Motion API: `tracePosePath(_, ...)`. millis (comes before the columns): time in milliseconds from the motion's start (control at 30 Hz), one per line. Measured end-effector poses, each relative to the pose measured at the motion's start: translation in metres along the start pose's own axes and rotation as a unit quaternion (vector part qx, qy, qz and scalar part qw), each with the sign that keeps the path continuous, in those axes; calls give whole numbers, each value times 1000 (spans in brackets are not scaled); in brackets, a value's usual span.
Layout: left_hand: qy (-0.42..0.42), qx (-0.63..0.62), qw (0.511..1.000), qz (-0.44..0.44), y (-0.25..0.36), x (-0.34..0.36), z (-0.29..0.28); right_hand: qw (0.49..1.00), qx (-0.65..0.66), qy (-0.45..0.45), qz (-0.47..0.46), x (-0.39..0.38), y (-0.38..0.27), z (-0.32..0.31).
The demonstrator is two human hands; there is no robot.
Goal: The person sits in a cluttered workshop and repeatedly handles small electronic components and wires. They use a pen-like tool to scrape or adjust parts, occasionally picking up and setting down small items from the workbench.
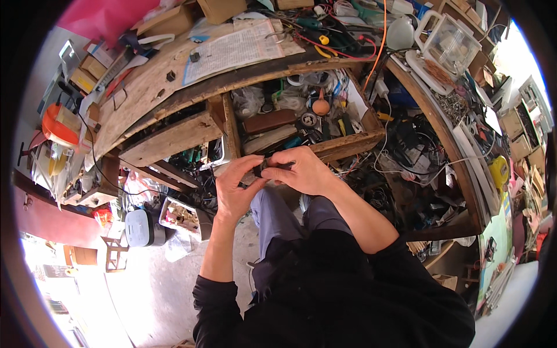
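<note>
Above my lap, in front of the open drawer, both hands meet around a small dark object (260, 169). It looks black and blocky, and the fingers cover most of it, so its kind cannot be made out. My left hand (233, 184) pinches it from the left between thumb and fingers. From the other side my right hand (306, 171) has thumb and bent fingers closed on it. Just beyond the hands, the wooden drawer (354, 142) holds a brown case (268, 122), an orange rubber bulb (320, 105) and several small tools and parts.
A worn wooden bench (145, 110) carries a printed sheet (232, 53), pliers and wires. A clear plastic jug (449, 43) stands at the far right. Tangled cables (412, 145) fill the space below. On the floor at left are a grey-blue case (139, 228) and a box of parts (184, 217).
</note>
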State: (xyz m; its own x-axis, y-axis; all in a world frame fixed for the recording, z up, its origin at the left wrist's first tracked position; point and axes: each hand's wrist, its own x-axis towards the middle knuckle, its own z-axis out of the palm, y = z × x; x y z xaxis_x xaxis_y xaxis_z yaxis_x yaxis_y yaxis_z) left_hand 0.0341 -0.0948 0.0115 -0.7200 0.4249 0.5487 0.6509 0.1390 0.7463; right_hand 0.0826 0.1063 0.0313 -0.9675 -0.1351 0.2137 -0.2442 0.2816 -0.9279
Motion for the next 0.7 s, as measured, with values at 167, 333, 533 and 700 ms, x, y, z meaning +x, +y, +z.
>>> tracePosePath(167,-32,1,998,-54,5,-6,-7,997,-68,-35,-10,2,-4,7)
tracePosePath(333,-58,11,998,-33,6,-5,-16,991,-115,-64,-5,2,-13,9)
tracePosePath(533,-75,13,997,-1,4,-8,-19,976,-191,-96,-36,-1,-11,10)
tracePosePath(700,-80,3,997,0,1,-11,-19,964,-239,-100,-65,-2,-4,11)
